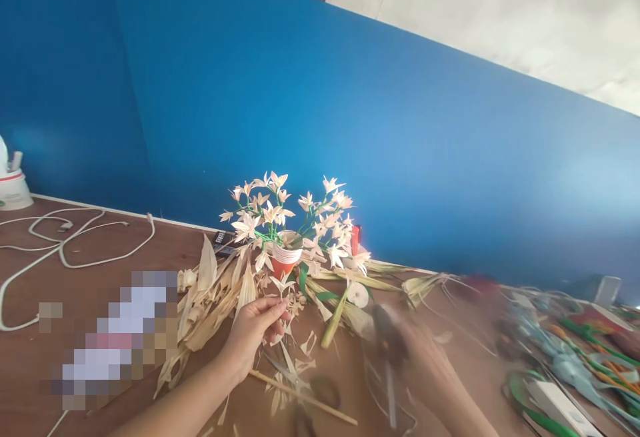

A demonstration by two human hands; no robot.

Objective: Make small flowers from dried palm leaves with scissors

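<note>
My left hand (256, 330) is closed in a pinch on a small pale straw flower (283, 287), held just in front of an orange and white paper cup (285, 255). The cup holds a bunch of cream straw flowers (295, 214) on green stems. My right hand (420, 357) is smeared by motion to the right of it; something dark, perhaps a tool (387, 337), is at its fingers, but I cannot make it out. Dried pale leaves (215, 297) lie heaped beside my left hand. A thin wooden stick (305, 398) lies under my wrists.
A brown table (100, 257) stands against a blue wall (350, 124). White cables (75, 237) loop at the left, near a white device (13, 184). Green ribbon rolls and coloured strips (570, 364) crowd the right end. Scissors (300, 384) lie among leaf scraps.
</note>
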